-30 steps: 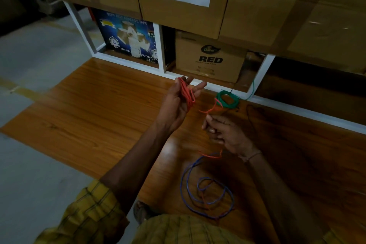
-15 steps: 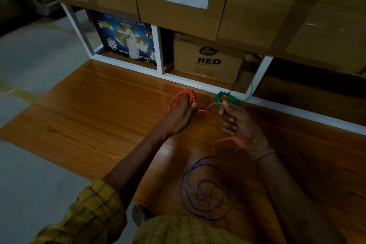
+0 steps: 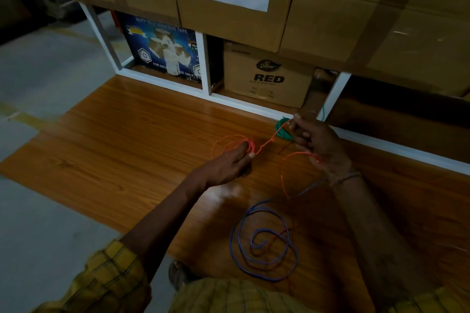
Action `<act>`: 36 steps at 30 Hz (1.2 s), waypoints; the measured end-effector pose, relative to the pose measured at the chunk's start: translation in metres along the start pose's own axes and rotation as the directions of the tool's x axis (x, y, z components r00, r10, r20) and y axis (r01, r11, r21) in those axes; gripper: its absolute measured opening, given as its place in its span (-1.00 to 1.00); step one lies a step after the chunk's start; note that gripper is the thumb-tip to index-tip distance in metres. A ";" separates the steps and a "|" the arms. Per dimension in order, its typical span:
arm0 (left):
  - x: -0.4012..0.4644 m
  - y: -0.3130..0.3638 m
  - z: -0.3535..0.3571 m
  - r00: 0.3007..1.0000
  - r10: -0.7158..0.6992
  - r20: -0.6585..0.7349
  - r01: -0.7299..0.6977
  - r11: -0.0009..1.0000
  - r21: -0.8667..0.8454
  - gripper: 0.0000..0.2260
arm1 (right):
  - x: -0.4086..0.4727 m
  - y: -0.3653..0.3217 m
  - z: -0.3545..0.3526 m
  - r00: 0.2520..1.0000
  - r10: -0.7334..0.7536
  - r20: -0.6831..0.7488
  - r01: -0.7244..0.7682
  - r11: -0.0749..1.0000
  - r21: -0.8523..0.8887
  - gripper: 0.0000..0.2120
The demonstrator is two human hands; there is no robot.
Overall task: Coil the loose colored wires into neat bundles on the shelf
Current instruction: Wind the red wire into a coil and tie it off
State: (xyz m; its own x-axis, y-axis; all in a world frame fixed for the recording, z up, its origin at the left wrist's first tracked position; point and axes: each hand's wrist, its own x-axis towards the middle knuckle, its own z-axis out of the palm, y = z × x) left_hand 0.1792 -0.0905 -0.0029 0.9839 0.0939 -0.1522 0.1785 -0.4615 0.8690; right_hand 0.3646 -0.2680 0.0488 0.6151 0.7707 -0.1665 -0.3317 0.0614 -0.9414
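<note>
Three wires lie on the wooden shelf (image 3: 142,134): an orange wire (image 3: 264,146), a blue wire (image 3: 264,254) and a green coil (image 3: 282,131). The orange wire is the one in hand. The left hand (image 3: 229,162) has its loops gathered round the fingers, thumb pinching where the strand leaves; the right hand (image 3: 315,142) has its grip closed on the same strand further along, fingers curled, with the slack dropping in an arc below the wrist toward the blue wire.

The wire looks thin, light and springy: the loops stand open rather than lying flat, so it will probably try to uncoil if let go. I judge it best held at the crossing of the loops, pinched flat, while the other hand feeds the free length with a little tension. The insulation is likely smooth, so a loose pinch may slip.

The blue wire lies in an untidy spiral near the person's lap, untouched. The green coil sits by the white frame (image 3: 254,105), partly behind the right hand.

The light is dim. I cannot tell how many orange loops are made, where the orange end lies, or whether it crosses under the blue. A green strand near the upright is too faint to follow.
</note>
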 end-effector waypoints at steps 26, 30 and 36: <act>0.021 0.028 -0.030 0.953 -0.113 -0.283 -0.301 -0.218 -0.928 -0.48 | -0.027 0.056 0.048 0.962 0.178 0.209 0.002 0.756 -0.655 -0.76; 0.023 0.022 -0.034 0.904 -0.215 -0.369 -0.384 -0.033 -0.923 -0.47 | -0.033 0.056 0.046 0.941 0.250 0.228 -0.044 0.758 -0.650 -0.76; 0.026 0.015 -0.014 0.822 -0.054 -0.568 -0.194 0.910 -0.367 -0.66 | -0.038 0.036 0.060 0.893 0.325 0.312 -0.020 0.720 -0.694 -0.81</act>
State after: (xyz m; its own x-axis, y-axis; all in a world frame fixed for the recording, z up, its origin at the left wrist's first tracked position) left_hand 0.2074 -0.0830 0.0129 0.7921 0.6029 0.0949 -0.0322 -0.1141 0.9930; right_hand 0.2865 -0.2566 0.0390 0.2184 0.9056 -0.3635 0.2447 -0.4114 -0.8780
